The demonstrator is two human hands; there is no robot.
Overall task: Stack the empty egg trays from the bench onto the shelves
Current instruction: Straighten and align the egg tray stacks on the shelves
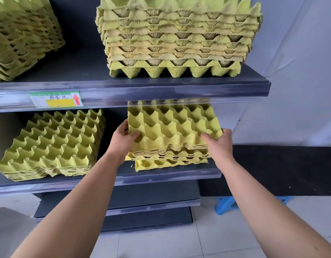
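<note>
A bundle of yellow-green egg trays [172, 127] is tilted over a lower pile [170, 162] on the middle shelf [161, 176], right of centre. My left hand [123, 140] grips the bundle's left edge, thumb on top. My right hand [219, 144] grips its right front corner, thumb over the top tray. The bundle's far edge is hidden under the upper shelf [142, 90].
Another tray stack [51, 146] sits left on the middle shelf. The upper shelf carries a tall stack [177, 40] and one at the left [25, 34]. A price label [56, 99] hangs on the shelf front. A blue stool [228, 203] stands on the tiled floor at right.
</note>
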